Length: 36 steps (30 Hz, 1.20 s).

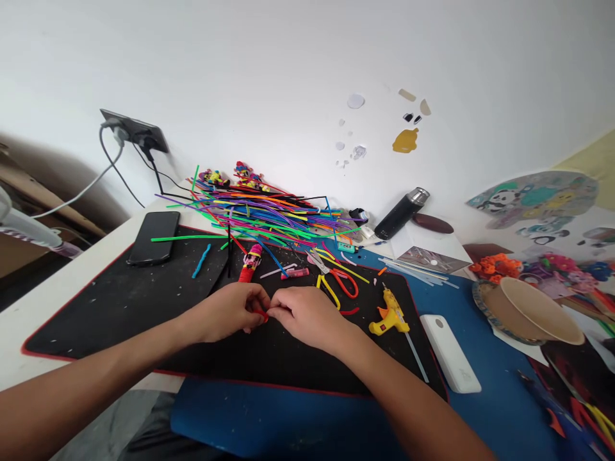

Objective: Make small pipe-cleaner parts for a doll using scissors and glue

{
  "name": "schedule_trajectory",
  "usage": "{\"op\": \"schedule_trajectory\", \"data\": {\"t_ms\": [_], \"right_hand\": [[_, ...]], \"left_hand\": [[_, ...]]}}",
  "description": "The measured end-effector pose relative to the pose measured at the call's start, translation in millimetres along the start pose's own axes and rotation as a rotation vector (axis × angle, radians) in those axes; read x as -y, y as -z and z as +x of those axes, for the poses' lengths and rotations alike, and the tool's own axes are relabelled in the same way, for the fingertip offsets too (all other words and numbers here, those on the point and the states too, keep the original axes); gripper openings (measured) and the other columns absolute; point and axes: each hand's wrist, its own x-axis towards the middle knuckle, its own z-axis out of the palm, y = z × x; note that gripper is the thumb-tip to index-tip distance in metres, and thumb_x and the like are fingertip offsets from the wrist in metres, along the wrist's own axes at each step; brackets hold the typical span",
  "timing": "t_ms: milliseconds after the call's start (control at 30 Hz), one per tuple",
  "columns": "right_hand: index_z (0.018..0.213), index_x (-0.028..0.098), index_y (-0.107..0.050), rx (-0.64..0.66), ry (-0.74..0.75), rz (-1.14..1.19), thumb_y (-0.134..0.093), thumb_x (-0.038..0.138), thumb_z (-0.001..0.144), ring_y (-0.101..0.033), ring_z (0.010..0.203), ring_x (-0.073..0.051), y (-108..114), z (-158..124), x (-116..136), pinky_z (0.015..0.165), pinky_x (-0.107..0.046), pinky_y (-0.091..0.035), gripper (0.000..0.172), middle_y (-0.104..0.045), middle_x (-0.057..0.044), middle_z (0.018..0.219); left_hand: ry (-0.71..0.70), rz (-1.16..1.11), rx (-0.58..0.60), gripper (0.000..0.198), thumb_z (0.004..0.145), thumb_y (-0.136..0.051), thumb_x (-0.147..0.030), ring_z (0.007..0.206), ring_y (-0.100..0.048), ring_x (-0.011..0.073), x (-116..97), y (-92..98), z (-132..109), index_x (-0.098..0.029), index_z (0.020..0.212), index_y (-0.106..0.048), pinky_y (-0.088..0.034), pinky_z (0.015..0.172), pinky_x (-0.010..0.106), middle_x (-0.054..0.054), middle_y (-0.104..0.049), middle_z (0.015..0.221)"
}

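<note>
My left hand [230,312] and my right hand [307,317] meet over the black mat [120,307], fingers pinched together on a small red piece [262,314] held between them. Just beyond the hands lies a small red and black figure [250,262]. A big heap of coloured sticks [269,214] lies at the mat's far edge. Scissors [336,282] with red and yellow handles and a yellow glue gun [390,314] lie right of my right hand.
A black phone [154,237] rests on the mat's far left. A white power bank [450,352], a black flask [401,212] and a paper bowl [538,310] sit to the right on the blue surface. Cables run from a wall socket [134,130].
</note>
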Motion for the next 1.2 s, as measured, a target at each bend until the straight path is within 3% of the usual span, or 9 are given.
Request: {"op": "schedule_trajectory", "data": {"t_ms": [200, 500, 667, 867, 1000, 1200], "right_hand": [[0.093, 0.022, -0.076, -0.088, -0.050, 0.108, -0.069, 0.024, 0.099, -0.066, 0.074, -0.016, -1.5, -6.5, 2.7, 0.063, -0.026, -0.034, 0.009, -0.076, -0.001, 0.083], [0.106, 0.024, -0.077, -0.232, -0.143, 0.283, -0.060, 0.022, 0.100, -0.064, 0.064, -0.015, -26.1, -16.7, 4.3, 0.063, -0.026, -0.039, 0.018, -0.074, 0.001, 0.075], [0.097, 0.023, -0.074, -0.224, -0.156, 0.532, -0.060, 0.024, 0.100, -0.058, 0.057, -0.012, -39.2, -18.0, -1.1, 0.062, -0.023, -0.042, 0.015, -0.067, 0.004, 0.066], [0.083, 0.020, -0.069, -0.105, -0.184, 0.779, -0.067, 0.039, 0.099, -0.051, 0.051, -0.009, -44.1, -17.8, -11.6, 0.058, -0.023, -0.041, 0.025, -0.064, 0.005, 0.065], [0.083, 0.019, -0.071, -0.056, -0.226, 0.755, -0.074, 0.049, 0.094, -0.054, 0.054, -0.010, -41.1, -20.4, -14.3, 0.057, -0.023, -0.040, 0.032, -0.064, 0.004, 0.064], [0.085, 0.020, -0.074, -0.058, -0.233, 0.590, -0.073, 0.050, 0.095, -0.059, 0.061, -0.012, -42.6, -21.7, -18.6, 0.058, -0.023, -0.039, 0.031, -0.067, 0.003, 0.065]], "left_hand": [[-0.053, 0.047, -0.152, 0.019, 0.070, -0.065, -0.032, 0.067, -0.070, 0.0215, -2.8, 4.8, 5.6, -0.021, 0.084, -0.072, -0.049, 0.062, 0.028, 0.001, -0.075, 0.074], [-0.026, -0.460, -0.229, 0.023, 0.059, -0.080, -0.030, 0.060, -0.060, 0.0148, -6.4, 3.0, 10.1, -0.017, 0.077, -0.075, -0.048, 0.063, 0.027, 0.000, -0.072, 0.069], [0.030, -0.673, -0.174, 0.028, 0.055, -0.088, -0.025, 0.063, -0.060, 0.0140, -11.8, -1.6, 3.0, -0.016, 0.079, -0.077, -0.047, 0.062, 0.025, 0.002, -0.073, 0.072], [0.053, -0.663, -0.002, 0.026, 0.058, -0.090, -0.026, 0.062, -0.057, 0.0125, -21.2, 3.1, -9.2, -0.016, 0.079, -0.078, -0.046, 0.062, 0.024, 0.002, -0.072, 0.073], [0.068, -0.559, 0.078, 0.021, 0.062, -0.087, -0.027, 0.065, -0.058, 0.0142, -23.1, 5.2, -16.1, -0.016, 0.078, -0.079, -0.046, 0.065, 0.026, 0.002, -0.072, 0.073], [0.124, -0.490, 0.044, 0.021, 0.060, -0.086, -0.027, 0.067, -0.060, 0.0154, -21.0, 0.8, -17.1, -0.017, 0.077, -0.078, -0.049, 0.068, 0.027, 0.002, -0.072, 0.074]]}}
